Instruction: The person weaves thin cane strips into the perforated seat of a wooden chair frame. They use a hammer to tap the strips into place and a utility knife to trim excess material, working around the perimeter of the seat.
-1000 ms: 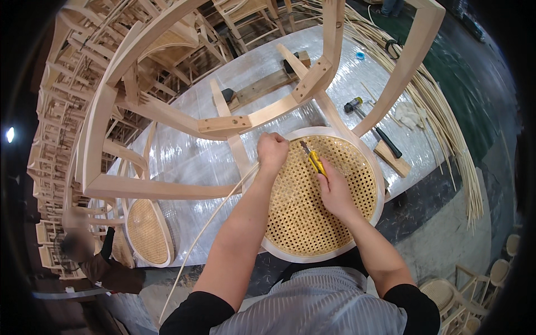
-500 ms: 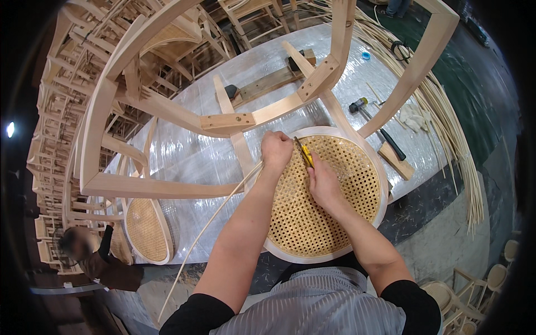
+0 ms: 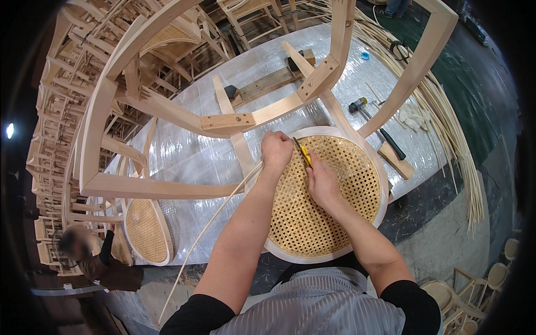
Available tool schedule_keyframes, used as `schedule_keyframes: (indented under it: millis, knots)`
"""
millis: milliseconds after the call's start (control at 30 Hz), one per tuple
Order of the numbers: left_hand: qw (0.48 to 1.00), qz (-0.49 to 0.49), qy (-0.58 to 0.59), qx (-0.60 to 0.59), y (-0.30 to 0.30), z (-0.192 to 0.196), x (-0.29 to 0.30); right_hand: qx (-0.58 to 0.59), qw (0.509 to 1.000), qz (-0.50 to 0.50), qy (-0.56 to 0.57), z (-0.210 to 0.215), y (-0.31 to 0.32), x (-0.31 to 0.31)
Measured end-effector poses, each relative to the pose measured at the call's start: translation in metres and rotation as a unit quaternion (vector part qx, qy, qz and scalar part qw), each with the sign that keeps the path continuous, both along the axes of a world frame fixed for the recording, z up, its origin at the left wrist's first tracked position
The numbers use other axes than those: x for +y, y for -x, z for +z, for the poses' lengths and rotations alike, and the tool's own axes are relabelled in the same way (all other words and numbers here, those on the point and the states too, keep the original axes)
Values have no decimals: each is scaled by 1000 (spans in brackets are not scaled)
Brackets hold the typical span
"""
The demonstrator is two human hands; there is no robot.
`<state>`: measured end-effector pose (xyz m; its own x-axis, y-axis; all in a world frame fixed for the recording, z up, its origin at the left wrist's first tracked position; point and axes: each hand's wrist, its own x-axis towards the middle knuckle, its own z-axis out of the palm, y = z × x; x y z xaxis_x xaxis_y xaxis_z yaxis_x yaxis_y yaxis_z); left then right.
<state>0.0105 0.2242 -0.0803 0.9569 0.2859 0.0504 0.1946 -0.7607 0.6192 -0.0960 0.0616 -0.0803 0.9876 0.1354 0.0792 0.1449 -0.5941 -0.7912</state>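
In front of me lies the round chair back (image 3: 357,195), woven cane inside a pale wooden ring, joined to an upturned wooden chair frame (image 3: 173,187). My right hand (image 3: 324,181) is closed around a yellow utility knife (image 3: 305,155), its blade pointing at the upper left of the ring. Close to the blade, my left hand (image 3: 276,151) pinches a long, thin cane strip (image 3: 205,228) at the ring's edge. That strip trails from under the left hand down past my left forearm. The fingertips of the left hand hide the strip's upper end.
A hammer (image 3: 393,145) with a black handle lies to the right beside a wood block (image 3: 395,162). Long cane strips (image 3: 441,128) run along the table's right edge. Another cane panel (image 3: 148,231) stands at left, near a co-worker (image 3: 103,257). Stacked chair frames (image 3: 61,134) fill the left.
Both my hands and the knife stay almost in place, with only a tiny shift of the knife. The co-worker's arm at the left has moved slightly.
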Motion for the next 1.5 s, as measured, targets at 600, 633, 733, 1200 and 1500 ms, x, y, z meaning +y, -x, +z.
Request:
schedule_keyframes:
  millis: [600,633,733,1200,1500]
  knots:
    - [1000,3,21,17,2,4,-2,1,1000,7,11,-3,4,3]
    - [1000,-2,10,8,2,4,-2,4,1000,7,12,-3,4,3]
    - [1000,-12,-16,-11,3,3,0,9,1000,8,15,-2,5,4]
    - [1000,-10,-11,-17,2,1,-3,10,999,13,42,-9,9,3]
    - [999,-36,-30,-4,3,3,-1,49,996,14,72,0,9,5]
